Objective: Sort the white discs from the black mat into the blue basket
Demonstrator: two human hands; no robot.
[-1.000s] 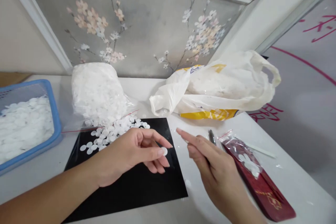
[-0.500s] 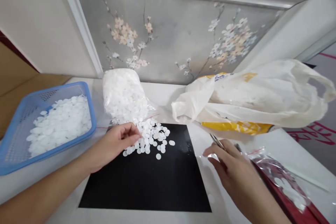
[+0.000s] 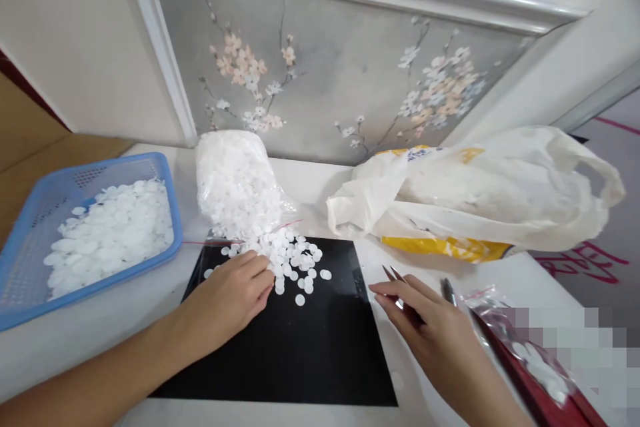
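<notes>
Small white discs [image 3: 290, 257] lie heaped on the upper part of a black sheet [image 3: 310, 347]. My left hand [image 3: 233, 297] is over the left side of that heap, back upward, fingers curled down together; what they hold, if anything, is hidden. Right of the sheet, my right hand [image 3: 425, 320] holds metal tweezers [image 3: 393, 273], whose two tips are apart and point up and left. Behind the heap stands a clear plastic bag [image 3: 237, 180] full of white discs, its mouth toward the heap.
A blue basket [image 3: 173, 213] of white discs stands at the left. A white and yellow carrier bag [image 3: 475, 193] lies at the back right. A dark pen-like object [image 3: 449, 290], a small clear bag [image 3: 530, 347] and a red item [image 3: 530, 387] are at the right. A framed flower picture [image 3: 320, 67] is behind.
My left hand has turned palm-down and shifted slightly lower, and more discs show beside it on the left. My right hand has moved a little left with the tweezers.
</notes>
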